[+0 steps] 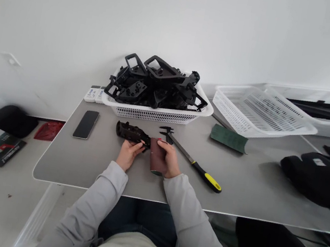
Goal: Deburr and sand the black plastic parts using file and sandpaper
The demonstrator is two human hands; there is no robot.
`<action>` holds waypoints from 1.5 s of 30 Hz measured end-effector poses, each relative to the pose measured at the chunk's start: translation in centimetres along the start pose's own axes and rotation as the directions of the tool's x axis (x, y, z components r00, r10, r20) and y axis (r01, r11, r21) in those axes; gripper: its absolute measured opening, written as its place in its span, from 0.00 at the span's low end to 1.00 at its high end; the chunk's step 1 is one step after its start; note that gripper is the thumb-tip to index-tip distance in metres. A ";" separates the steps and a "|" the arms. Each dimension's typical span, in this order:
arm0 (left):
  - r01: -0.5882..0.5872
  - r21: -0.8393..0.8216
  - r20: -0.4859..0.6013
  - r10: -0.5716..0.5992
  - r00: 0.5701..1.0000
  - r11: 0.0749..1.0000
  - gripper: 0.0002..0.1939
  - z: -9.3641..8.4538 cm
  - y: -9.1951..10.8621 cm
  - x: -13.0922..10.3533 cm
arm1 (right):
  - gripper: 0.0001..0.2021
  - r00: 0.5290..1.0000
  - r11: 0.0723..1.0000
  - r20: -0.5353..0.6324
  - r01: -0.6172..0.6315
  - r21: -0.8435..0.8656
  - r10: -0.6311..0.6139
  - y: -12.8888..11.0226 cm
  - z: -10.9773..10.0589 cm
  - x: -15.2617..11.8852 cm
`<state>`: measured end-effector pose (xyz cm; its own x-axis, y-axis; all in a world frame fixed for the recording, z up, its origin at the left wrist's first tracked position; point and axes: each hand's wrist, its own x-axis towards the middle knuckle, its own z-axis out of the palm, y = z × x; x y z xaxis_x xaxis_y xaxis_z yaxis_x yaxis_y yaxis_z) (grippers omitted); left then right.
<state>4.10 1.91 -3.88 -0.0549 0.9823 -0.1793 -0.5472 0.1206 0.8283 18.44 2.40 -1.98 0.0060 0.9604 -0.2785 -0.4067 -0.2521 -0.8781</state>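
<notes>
While my left hand (pixel 128 154) pinches a black part (pixel 131 133) and my right hand (pixel 171 161) closes around a curled brown sheet (pixel 157 156) at its end, both over the tabletop (pixel 81 164), I judge the part light, stiff, best held by its broad body. My forearms (pixel 106 185) angle inward, before the white basket (pixel 156 116).

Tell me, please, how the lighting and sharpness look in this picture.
Head view: soft, even light, with only faint shadows on the table; head view: black parts in the basket run together, losing detail; head view: left hand and right hand fairly clear, print on the white boxes too small to read.
</notes>
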 end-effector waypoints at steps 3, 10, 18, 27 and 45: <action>0.074 0.044 0.086 -0.077 0.993 0.996 0.18 0.4 0.3 -0.5 | 0.13 1.000 0.998 -0.017 -0.005 0.055 0.006 -0.3 -0.2 -0.1; 0.109 -0.009 0.126 -0.107 0.986 0.994 0.19 1.3 0.5 -1.3 | 0.12 0.996 0.996 -0.016 0.087 -0.007 -0.087 -0.2 -0.3 -0.3; 0.169 0.000 0.148 -0.168 0.975 0.986 0.23 1.2 0.4 -1.7 | 0.11 0.999 0.995 0.007 0.039 0.090 -0.040 -1.0 0.4 -1.3; 0.043 -0.012 0.030 -0.042 0.999 0.999 0.22 1.2 0.6 -1.8 | 0.12 0.999 1.000 0.035 -0.020 0.000 0.019 -1.2 0.6 -1.8; -0.235 0.352 0.007 0.249 0.969 0.906 0.19 0.3 -0.1 -2.6 | 0.12 0.963 0.864 0.094 0.269 -0.427 -0.253 -0.7 0.2 -2.5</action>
<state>4.56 -0.61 -3.34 -0.1835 0.9824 0.0363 -0.1889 -0.0714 0.9794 18.55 0.21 -0.63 0.0226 0.9997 -0.0090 0.0401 -0.0099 -0.9991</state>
